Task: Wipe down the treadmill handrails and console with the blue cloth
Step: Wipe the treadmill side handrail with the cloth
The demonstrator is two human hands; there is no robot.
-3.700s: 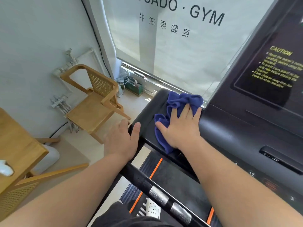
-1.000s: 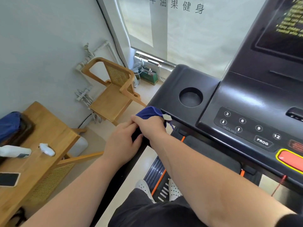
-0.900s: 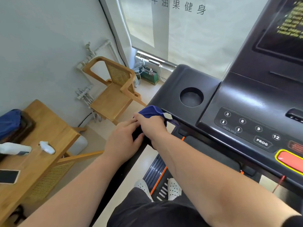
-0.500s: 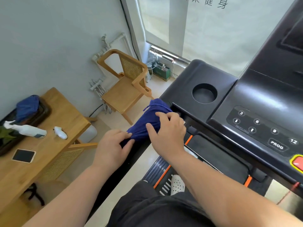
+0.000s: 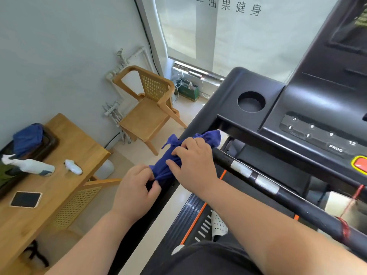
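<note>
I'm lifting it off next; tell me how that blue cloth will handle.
Probably floppy: the blue cloth wraps the handrail and bunches where the left hand pinches it. Loose corners near the right hand would likely dangle when lifted.

Table [image 5: 79,143]: I see a phone [image 5: 25,199] and a spray bottle [image 5: 33,168] lying on it.
Chair [image 5: 145,120]: wooden, beside the wall.

PROG and 3, 6, 9, 12 on the console [image 5: 317,124]; 油果健身 on the window blind [image 5: 248,46].
</note>
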